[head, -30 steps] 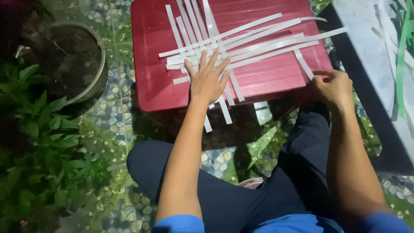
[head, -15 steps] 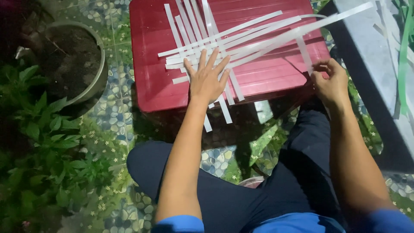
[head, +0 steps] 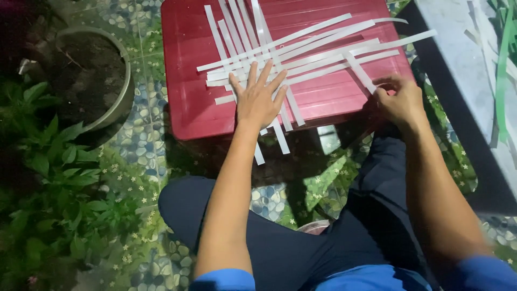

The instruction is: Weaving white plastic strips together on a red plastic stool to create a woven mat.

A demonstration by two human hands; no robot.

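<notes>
Several long white strips (head: 301,54) lie criss-crossed on a red plastic table (head: 188,102). My left hand (head: 259,99) presses flat on the crossing, fingers spread, holding the strips down. At the table's near right edge my right hand (head: 399,101) pinches the lower end of one short white strip (head: 360,71) that runs up and to the left across the others. Some strips hang over the table's front edge below my left hand.
A round grey pot of soil (head: 89,81) stands left of the table, with green plants (head: 48,178) below it. A grey ledge (head: 463,70) with green strips (head: 503,59) runs along the right. My dark-trousered legs (head: 301,242) rest on the pebble-patterned floor.
My right hand has shifted up and left along the table's edge, working one strip's end. The long strip that was raised toward the upper right now lies lower. My left hand stayed put.
</notes>
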